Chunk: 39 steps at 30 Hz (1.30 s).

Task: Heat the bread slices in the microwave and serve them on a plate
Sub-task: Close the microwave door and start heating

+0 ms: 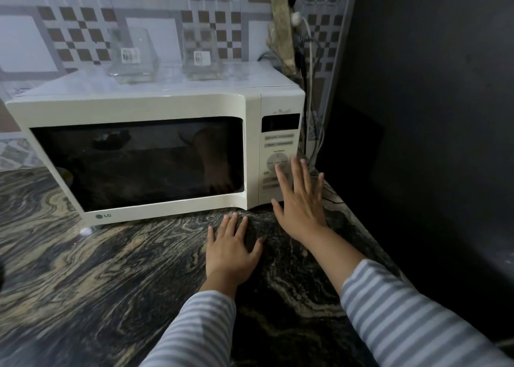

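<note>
A cream-white microwave [155, 107] stands on the dark marbled counter [97, 269] with its door shut and its window dark. Nothing inside can be made out. My right hand [299, 202] is raised in front of the button panel [278, 158], fingers spread, with the index fingertip at the round dial pad. My left hand [232, 251] lies flat on the counter just in front of the microwave's lower right corner, fingers apart and holding nothing. No bread or plate shows in the view.
Two clear glass containers [133, 56] [202, 55] with barcode labels stand on top of the microwave. Cables [310, 88] hang down the tiled wall behind its right side. A dark wall [431, 88] closes off the counter on the right.
</note>
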### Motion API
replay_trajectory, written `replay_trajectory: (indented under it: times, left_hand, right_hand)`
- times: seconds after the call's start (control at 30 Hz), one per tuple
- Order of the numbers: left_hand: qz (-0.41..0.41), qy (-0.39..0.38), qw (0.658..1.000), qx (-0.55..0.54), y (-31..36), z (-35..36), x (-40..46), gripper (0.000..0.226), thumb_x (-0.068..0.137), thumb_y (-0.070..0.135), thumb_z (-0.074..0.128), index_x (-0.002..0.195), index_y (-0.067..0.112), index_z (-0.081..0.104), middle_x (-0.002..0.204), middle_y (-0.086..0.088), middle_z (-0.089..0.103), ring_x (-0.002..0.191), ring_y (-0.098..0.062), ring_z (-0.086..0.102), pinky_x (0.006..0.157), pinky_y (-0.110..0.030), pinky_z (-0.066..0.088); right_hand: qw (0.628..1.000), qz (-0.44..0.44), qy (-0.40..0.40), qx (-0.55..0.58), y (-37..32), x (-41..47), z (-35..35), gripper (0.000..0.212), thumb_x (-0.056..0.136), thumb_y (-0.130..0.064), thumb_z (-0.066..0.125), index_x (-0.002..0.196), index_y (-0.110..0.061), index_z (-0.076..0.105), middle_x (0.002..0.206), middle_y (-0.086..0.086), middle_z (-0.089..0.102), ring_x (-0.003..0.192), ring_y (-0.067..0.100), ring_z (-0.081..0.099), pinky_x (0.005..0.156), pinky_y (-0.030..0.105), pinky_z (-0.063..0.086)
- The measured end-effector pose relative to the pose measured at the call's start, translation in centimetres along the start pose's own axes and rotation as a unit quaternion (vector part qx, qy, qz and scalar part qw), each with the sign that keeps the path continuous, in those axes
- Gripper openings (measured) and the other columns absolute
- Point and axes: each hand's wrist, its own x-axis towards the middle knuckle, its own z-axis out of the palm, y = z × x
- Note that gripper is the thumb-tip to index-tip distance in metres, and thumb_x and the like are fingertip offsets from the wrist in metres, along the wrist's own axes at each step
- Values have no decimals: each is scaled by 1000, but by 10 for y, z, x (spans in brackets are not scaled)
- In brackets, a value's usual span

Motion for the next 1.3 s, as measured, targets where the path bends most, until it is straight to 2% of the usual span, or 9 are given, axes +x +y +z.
replay_trajectory:
  times: [0.17, 0.33, 0.47, 0.63, 0.77, 0.83, 1.07, 1.3]
  left_hand:
    - [1, -2, 1000, 2, -1, 1, 1, 73, 90, 66, 26, 153, 31, 12, 161, 6, 5, 148, -12, -5, 120, -43, -6]
    - [-1, -1, 1000, -3, -1, 2, 3, 74, 89, 66, 27, 152, 32, 13, 161, 7, 6, 148, -11, -4, 120, -43, -5]
    - [-3, 0, 1000, -4, -1, 1, 3, 74, 88, 67, 28, 152, 32, 14, 161, 7, 7, 148, -11, -3, 119, -43, -5]
    - [-1, -5, 1000, -4, -1, 0, 2, 73, 89, 66, 27, 152, 31, 14, 161, 7, 7, 148, -12, -3, 120, -43, -4]
    - [0, -5, 1000, -4, 0, -1, 0, 72, 90, 64, 27, 152, 30, 14, 161, 7, 6, 148, -11, -3, 120, -43, -2]
    - [0, -4, 1000, -2, 0, -2, -1, 71, 91, 63, 29, 152, 30, 15, 161, 7, 6, 148, -11, -3, 120, -43, -2]
    - [-6, 3, 1000, -1, 1, -1, 0, 70, 90, 62, 32, 151, 30, 21, 161, 6, 11, 148, -12, 0, 120, -42, -3]
    - [-12, 3, 1000, -1, 2, 0, 2, 70, 89, 62, 34, 150, 30, 22, 160, 6, 12, 148, -11, 2, 120, -42, -2]
  right_hand:
    - [1000, -1, -18, -1, 3, 6, -6, 76, 96, -41, 42, 152, -24, -5, 158, 11, -20, 145, 29, -20, 115, 60, -6]
    - [1000, 0, -11, -7, 3, 7, -4, 73, 97, -40, 42, 152, -27, -4, 159, 10, -18, 146, 29, -17, 115, 59, -7]
    - [1000, 9, 11, -9, 2, 9, -2, 68, 97, -36, 43, 153, -28, 4, 160, 10, -13, 147, 28, -13, 114, 60, -8]
    - [1000, 12, -18, -15, 0, 8, -9, 68, 99, -40, 37, 152, -29, -4, 158, 9, -21, 145, 27, -21, 114, 60, -11]
    - [1000, -1, -20, 17, -5, -4, -6, 59, 98, -42, 36, 152, -32, 14, 161, 8, -7, 147, 27, -15, 115, 57, -9]
    - [998, -1, -52, 39, -7, -18, 4, 55, 99, -43, 34, 151, -31, 21, 162, 7, 0, 148, 25, -10, 117, 55, -6]
    - [981, 27, -166, 99, -2, -54, 40, 48, 101, -43, 29, 148, -32, 27, 160, 0, 13, 148, 18, 0, 118, 50, 2]
    - [982, 57, -133, 121, -2, -60, 50, 47, 99, -45, 32, 144, -32, 36, 158, -3, 24, 147, 15, 13, 120, 45, 7]
